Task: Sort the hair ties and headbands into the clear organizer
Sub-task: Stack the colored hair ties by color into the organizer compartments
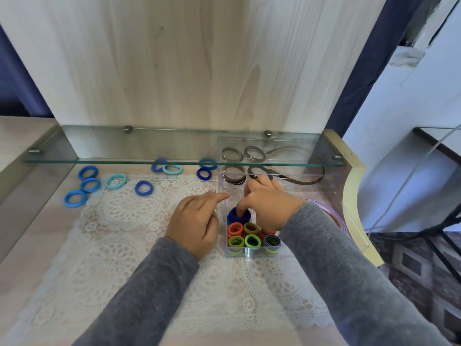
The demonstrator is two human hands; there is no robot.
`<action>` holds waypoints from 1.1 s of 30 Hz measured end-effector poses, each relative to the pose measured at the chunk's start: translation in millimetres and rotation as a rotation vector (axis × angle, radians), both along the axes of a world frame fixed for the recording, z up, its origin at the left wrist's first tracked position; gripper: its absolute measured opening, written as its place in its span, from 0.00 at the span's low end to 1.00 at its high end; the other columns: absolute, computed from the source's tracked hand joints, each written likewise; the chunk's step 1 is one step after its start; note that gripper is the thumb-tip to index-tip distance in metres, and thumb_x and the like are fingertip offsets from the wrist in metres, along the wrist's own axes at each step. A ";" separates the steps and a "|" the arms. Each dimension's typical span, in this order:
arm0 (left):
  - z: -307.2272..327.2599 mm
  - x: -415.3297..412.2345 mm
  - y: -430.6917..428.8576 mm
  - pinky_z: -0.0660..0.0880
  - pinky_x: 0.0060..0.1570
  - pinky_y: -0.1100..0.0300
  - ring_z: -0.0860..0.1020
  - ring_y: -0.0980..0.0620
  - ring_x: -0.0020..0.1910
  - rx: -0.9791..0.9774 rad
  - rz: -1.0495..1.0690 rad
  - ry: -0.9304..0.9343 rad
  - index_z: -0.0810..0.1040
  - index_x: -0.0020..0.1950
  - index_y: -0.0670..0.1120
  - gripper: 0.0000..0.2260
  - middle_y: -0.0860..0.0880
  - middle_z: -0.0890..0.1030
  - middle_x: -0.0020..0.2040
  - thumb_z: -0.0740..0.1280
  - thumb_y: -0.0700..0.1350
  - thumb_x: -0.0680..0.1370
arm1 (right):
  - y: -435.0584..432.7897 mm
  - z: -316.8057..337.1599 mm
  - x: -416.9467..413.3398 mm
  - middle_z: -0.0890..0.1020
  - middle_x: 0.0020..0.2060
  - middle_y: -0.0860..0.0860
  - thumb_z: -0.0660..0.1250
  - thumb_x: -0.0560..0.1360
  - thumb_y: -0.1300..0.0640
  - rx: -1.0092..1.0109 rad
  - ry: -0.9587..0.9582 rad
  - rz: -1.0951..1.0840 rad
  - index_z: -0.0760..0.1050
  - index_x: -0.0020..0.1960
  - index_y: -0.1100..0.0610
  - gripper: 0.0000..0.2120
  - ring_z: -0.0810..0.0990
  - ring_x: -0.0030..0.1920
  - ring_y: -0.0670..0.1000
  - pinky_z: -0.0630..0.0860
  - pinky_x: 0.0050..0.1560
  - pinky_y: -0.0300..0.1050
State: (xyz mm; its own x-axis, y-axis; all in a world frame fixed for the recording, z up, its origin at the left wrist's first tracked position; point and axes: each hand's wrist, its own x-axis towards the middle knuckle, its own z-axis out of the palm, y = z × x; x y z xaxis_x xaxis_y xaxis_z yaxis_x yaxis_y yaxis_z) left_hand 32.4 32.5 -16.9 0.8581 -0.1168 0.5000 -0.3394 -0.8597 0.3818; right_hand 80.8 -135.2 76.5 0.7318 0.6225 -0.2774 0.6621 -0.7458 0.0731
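The clear organizer [249, 253] stands on the lace mat at the right. Its front section holds several upright hair ties: orange [235, 229], green [252, 241] and others. My right hand [270, 206] reaches into that section, its thumb hooked into a stack of dark blue hair ties [234, 216] and its fingers curled. My left hand [197, 224] rests just left of the organizer with its index finger stretched out to the wall. Several loose blue and teal hair ties [90, 185] lie at the back left. Brown headbands [306, 179] and brown ties [233, 176] sit in the rear sections.
A glass shelf [149, 157] juts out low over the back of the desk, above the far ties and the organizer's rear. A pink headband [337, 217] lies right of the organizer near the desk's curved edge [354, 196]. The wooden back panel rises behind.
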 end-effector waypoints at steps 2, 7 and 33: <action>0.4 -0.4 -0.5 0.65 0.63 0.57 0.76 0.52 0.61 -0.001 0.002 -0.002 0.75 0.64 0.50 0.23 0.51 0.81 0.58 0.53 0.43 0.72 | 1.6 1.8 0.0 0.68 0.59 0.52 0.60 0.75 0.65 0.012 -0.013 -0.005 0.75 0.61 0.43 0.22 0.61 0.60 0.55 0.61 0.57 0.49; 2.5 -1.5 -1.4 0.65 0.63 0.58 0.76 0.52 0.60 0.002 0.004 0.002 0.75 0.64 0.50 0.23 0.50 0.81 0.57 0.53 0.44 0.72 | 6.0 -0.6 -0.7 0.68 0.59 0.52 0.60 0.76 0.64 0.031 -0.004 -0.015 0.75 0.60 0.43 0.21 0.61 0.60 0.56 0.61 0.60 0.50; 6.7 -2.8 -3.4 0.61 0.67 0.52 0.72 0.53 0.65 0.105 -0.034 0.067 0.74 0.65 0.52 0.21 0.54 0.78 0.62 0.51 0.49 0.75 | -53.8 -26.2 -10.1 0.74 0.52 0.45 0.61 0.71 0.65 0.349 -0.164 -0.316 0.81 0.45 0.46 0.17 0.65 0.55 0.50 0.66 0.59 0.50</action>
